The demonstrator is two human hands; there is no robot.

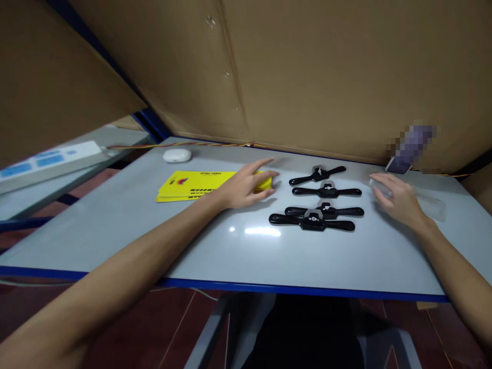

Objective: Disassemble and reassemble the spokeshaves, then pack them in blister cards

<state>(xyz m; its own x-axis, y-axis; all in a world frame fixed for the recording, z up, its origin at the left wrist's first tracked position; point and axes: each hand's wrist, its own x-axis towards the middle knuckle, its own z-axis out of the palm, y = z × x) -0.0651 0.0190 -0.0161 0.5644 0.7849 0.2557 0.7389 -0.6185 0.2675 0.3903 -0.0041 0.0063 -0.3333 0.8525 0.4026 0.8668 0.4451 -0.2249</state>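
Four black spokeshaves [319, 202] lie crosswise between the hands; left hand [246, 185] rests open on yellow cards [192, 185], right hand [395, 197] open, apparently on clear plastic [432, 207].

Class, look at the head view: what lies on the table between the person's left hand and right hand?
Four black spokeshaves, between the left hand and the right hand, seen in the head view.

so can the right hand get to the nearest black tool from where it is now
Probably yes. The right hand rests open on the table just right of the four black tools, and nothing lies between it and the nearest black tool. The left hand is on the yellow cards.
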